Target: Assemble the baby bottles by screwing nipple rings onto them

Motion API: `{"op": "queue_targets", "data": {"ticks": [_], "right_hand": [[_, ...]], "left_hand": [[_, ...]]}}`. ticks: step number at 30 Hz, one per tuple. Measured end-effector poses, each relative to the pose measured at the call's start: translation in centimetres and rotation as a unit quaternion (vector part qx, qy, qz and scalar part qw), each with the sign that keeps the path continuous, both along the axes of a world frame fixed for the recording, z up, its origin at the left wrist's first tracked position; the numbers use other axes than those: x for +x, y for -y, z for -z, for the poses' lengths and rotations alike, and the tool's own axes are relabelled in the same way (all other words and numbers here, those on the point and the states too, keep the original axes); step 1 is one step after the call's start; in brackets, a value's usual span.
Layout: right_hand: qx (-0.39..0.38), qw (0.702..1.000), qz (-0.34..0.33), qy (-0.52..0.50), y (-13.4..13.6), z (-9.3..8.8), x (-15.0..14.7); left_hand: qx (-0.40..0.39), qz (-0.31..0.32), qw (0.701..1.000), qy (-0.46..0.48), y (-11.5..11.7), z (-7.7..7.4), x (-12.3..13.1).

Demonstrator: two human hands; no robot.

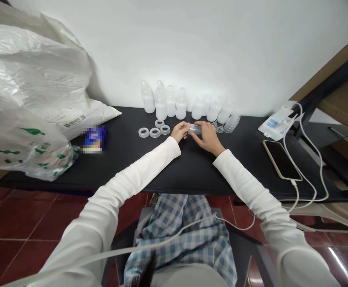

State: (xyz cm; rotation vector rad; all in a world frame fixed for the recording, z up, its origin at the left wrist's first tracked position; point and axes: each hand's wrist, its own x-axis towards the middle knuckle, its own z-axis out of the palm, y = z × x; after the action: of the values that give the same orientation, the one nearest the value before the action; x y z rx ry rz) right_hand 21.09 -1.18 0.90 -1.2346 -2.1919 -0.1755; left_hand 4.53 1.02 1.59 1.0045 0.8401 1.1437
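Observation:
Between both hands, over the black table, lies a small clear plastic piece (195, 129), tilted on its side. My left hand (180, 131) pinches its left end. The fingers and thumb of my right hand (207, 137) are wrapped round its right part. To the left of my hands several translucent rings (155, 132) lie on the table. Behind them stand several white bottles with clear domed tops (161, 103). More white bottles (215, 108) stand behind my right hand. Beside that hand are small clear pieces (219, 129) and a stack of clear domes (231, 123).
Large plastic bags (36, 79) fill the left, with a blue packet (94, 138) beside them. On the right of the black table (188, 171) are a phone (282, 160), white cables and a white power strip (277, 123). A wall stands behind.

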Motion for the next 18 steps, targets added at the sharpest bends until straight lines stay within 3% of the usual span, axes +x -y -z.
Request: {"op": "queue_targets", "data": {"ticks": [4,7,11,18], "right_hand": [[0.012,0.995,0.07,-0.063,-0.03,-0.18,-0.1],[-0.03,0.991,0.083,-0.104,0.15,-0.43,-0.02],[-0.08,0.985,0.055,-0.146,0.2,-0.11,-0.07],[-0.044,0.993,-0.028,-0.11,-0.21,0.35,-0.23]], "left_hand": [[0.089,0.028,0.995,-0.037,0.15,0.33,0.18],[0.108,0.04,0.992,-0.058,0.23,0.49,0.27],[0.093,0.022,0.992,-0.082,0.46,0.48,0.41],[0.059,-0.053,0.994,-0.07,0.53,0.43,0.66]]}}
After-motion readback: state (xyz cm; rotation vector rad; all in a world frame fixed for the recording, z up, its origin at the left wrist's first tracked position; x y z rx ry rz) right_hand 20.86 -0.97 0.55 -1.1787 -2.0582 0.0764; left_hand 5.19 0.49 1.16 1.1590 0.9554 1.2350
